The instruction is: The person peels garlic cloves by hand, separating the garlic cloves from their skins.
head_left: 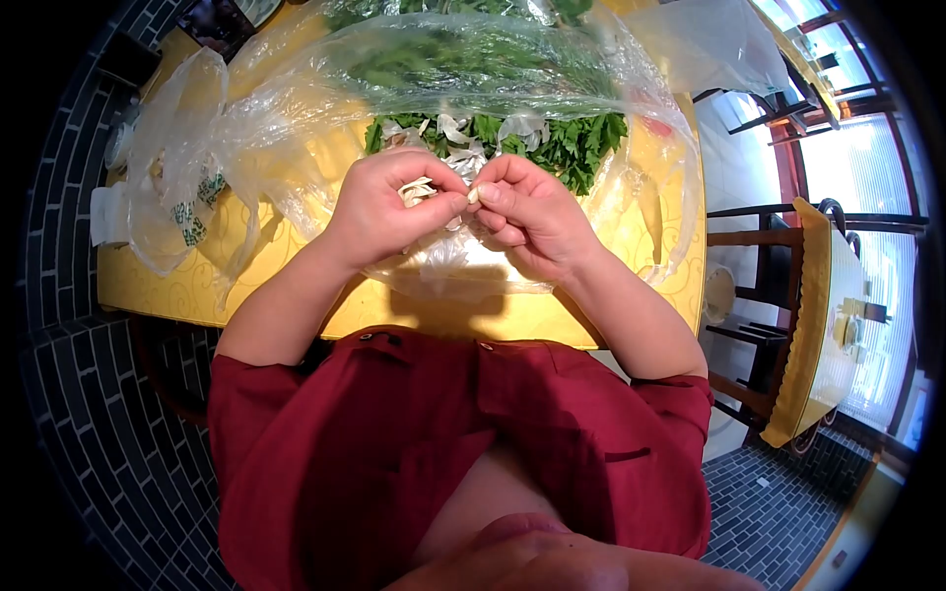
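Pale piece [473,195] at the fingertips of the right hand [540,215]: too small to identify. Pale strips [418,190] inside the left hand [389,202]: partly hidden by thumb and forefinger. Leafy greens [579,148], 12 o'clock: far part blurred by plastic film [286,108], cut off above. Dark screen [215,27], 11 o'clock: cut off above. Green print [189,225], 10 o'clock: illegible. Items [849,330], 3 o'clock: indistinct.

Daylight glares from the window [855,172] at right, shadow crosses the tablecloth [537,320], and fisheye edges bend into black
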